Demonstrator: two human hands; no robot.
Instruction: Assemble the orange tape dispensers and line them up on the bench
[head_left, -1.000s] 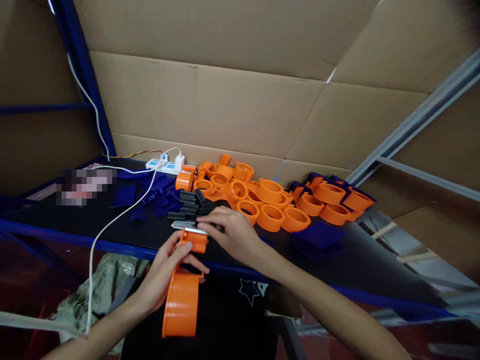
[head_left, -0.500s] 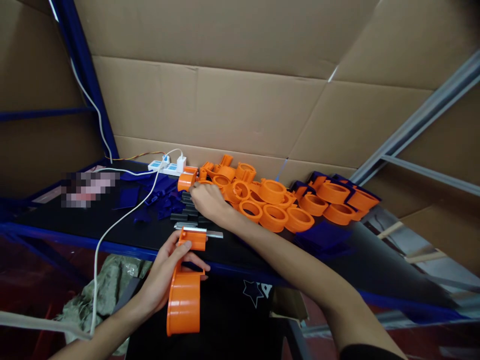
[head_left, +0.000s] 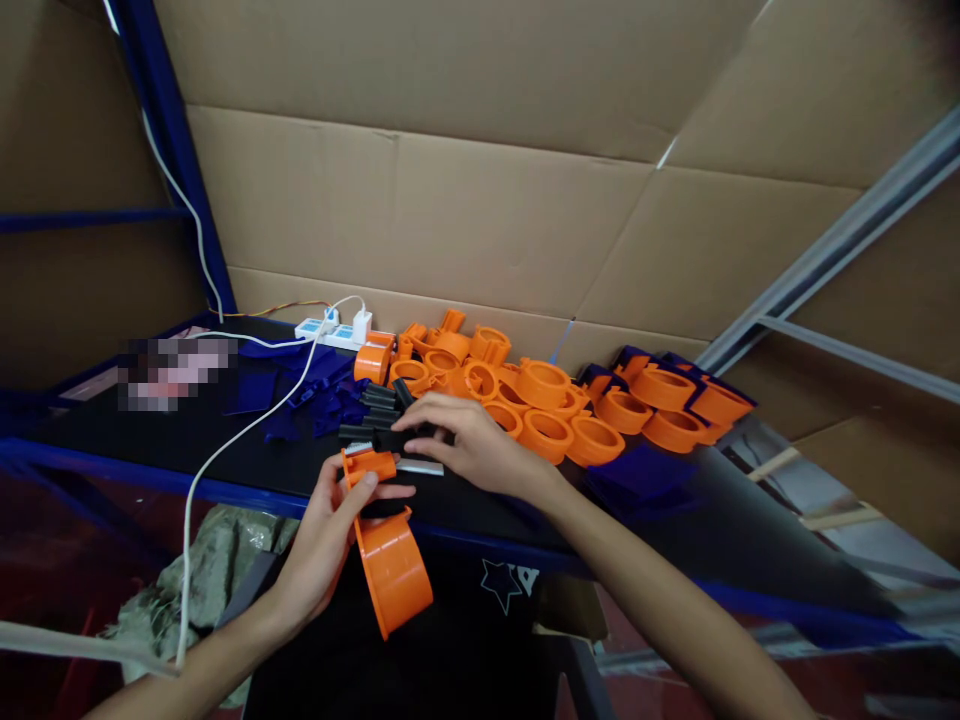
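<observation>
My left hand (head_left: 324,545) is closed round an orange tape-dispenser body (head_left: 386,548), held tilted just in front of the black table's near edge (head_left: 225,440). My right hand (head_left: 469,440) hovers over the table beside it, fingers curled around a small black part (head_left: 405,432) I can only partly see. A thin metal strip (head_left: 420,467) lies under that hand. Several black cylindrical parts (head_left: 375,405) are piled just behind both hands.
Many orange ring-shaped parts (head_left: 547,405) spread across the table's middle and right, with dark blue flat pieces (head_left: 637,470) among them. A white power strip (head_left: 334,330) with a white cable (head_left: 225,450) lies at the back left. Cardboard walls (head_left: 480,200) enclose the table.
My right hand reached back to the black parts and has returned toward me beside the dispenser. My left hand has tilted the orange body so its round end swings right.
</observation>
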